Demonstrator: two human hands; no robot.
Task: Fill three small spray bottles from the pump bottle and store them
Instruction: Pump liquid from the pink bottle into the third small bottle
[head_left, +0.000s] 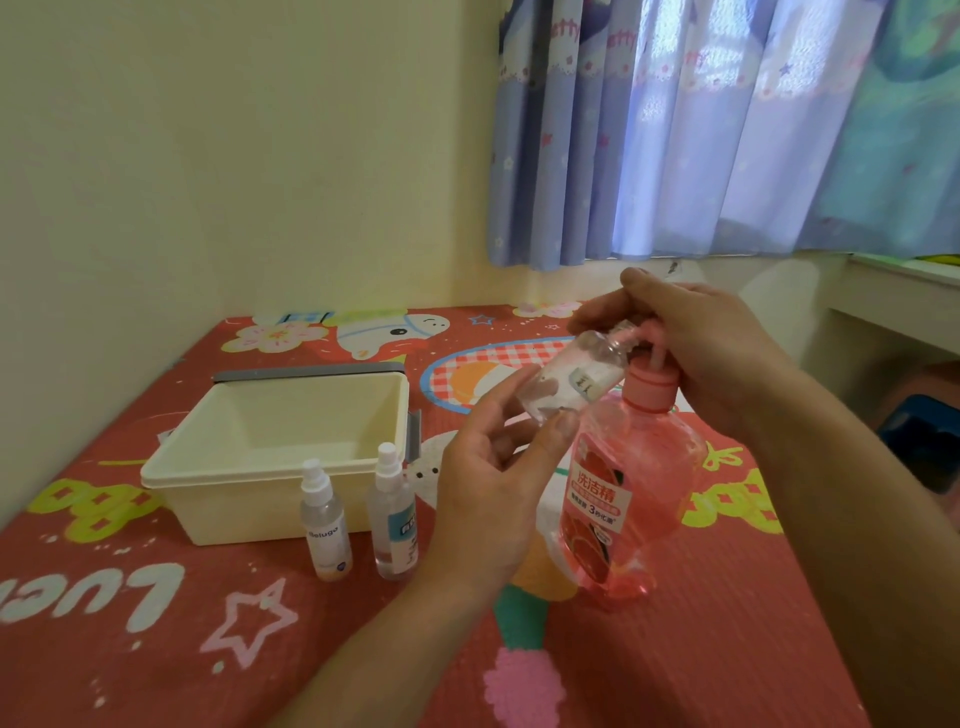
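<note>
A pink pump bottle (626, 493) with a pink pump head stands on the red mat at centre right. My right hand (696, 343) rests on top of its pump head, fingers curled over it. My left hand (493, 493) holds a small clear bottle (571, 382) without its cap, tilted with its open neck against the pump's spout. Two small spray bottles stand capped to the left: one with a white label (324, 525) and one with a blue label (392, 519), both in front of the cream box.
A cream storage box (182, 467) sits open on the patterned red mat (727, 623), its grey lid behind it. A wall runs along the left and back. Curtains hang at the right, with a white ledge and a dark blue object below.
</note>
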